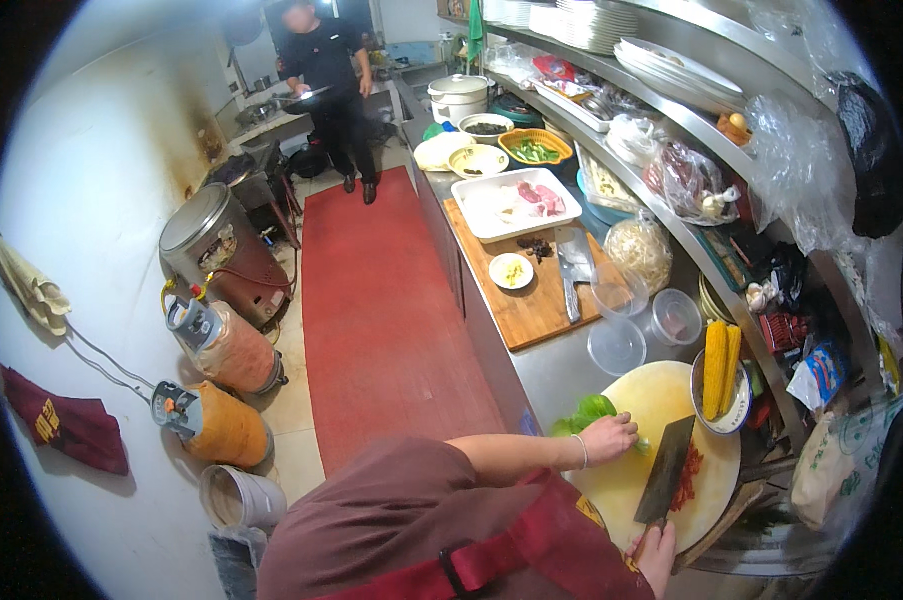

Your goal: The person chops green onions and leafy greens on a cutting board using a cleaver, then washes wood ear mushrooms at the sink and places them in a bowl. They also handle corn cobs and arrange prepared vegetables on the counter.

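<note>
On a round cutting board, my left hand rests on green leafy vegetable, its fingers curled over the stalks. My right hand grips the handle of a Chinese cleaver, whose broad dark blade lies over the board. Beside the blade, on the side away from my left hand, is a pile of chopped red pepper pieces. The blade hides part of the board and perhaps some of the pile.
Beyond the round board are a bowl with corn cobs, plastic containers and a wooden board bearing another cleaver and a white meat tray. Shelves overhang the right side. A person stands far off near the stove.
</note>
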The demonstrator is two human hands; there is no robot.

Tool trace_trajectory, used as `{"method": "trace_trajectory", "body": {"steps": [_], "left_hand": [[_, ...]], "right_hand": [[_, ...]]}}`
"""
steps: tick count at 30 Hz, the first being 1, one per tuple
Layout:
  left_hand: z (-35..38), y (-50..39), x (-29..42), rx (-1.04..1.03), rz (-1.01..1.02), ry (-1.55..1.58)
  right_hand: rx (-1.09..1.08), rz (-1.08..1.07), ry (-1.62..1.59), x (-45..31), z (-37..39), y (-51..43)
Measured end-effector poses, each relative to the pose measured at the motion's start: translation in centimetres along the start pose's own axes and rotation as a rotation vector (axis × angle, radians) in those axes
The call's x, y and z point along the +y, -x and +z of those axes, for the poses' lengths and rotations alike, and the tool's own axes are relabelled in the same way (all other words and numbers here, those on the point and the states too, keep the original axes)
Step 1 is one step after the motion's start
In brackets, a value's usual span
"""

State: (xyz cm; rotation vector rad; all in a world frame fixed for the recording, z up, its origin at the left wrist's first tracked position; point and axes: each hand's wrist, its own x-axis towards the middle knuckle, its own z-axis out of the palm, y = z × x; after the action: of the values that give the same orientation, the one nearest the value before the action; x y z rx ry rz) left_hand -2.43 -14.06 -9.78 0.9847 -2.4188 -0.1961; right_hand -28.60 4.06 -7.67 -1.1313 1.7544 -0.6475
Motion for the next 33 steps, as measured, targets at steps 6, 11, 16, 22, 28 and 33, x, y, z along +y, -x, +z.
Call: {"method": "trace_trajectory", "body": {"steps": [6, 11, 16, 22, 28, 33], "left_hand": [[0.4, 0.3, -0.3, 0.029, -0.018, 0.003], [-0.1, 0.4, 0.0, -0.002, -0.037, 0.021], [1.5, 0.4, -0.5, 0.041, 0.02, 0.027], [-0.2, 0.6, -1.6, -0.012, 0.011, 0.017], [-0.6, 0.5, -0.7, 0.063, 0.083, -0.002], [-1.1, 0.4, -0.9, 0.077, 0.14, -0.018]], "right_hand": [[-0.004, 0.095, -0.152, -5.2, 1.3, 2.7], [-0.015, 0.035, -0.063, -4.4, 1.0, 2.6], [0.118, 0.036, -0.131, -9.8, 2.8, 4.2], [0.077, -0.048, 0.23, -11.5, 0.9, 2.4], [0.29, -0.096, 0.389, -12.9, 1.5, 2.6], [0.282, -0.022, 0.377, -17.1, 2.1, 5.5]]}}
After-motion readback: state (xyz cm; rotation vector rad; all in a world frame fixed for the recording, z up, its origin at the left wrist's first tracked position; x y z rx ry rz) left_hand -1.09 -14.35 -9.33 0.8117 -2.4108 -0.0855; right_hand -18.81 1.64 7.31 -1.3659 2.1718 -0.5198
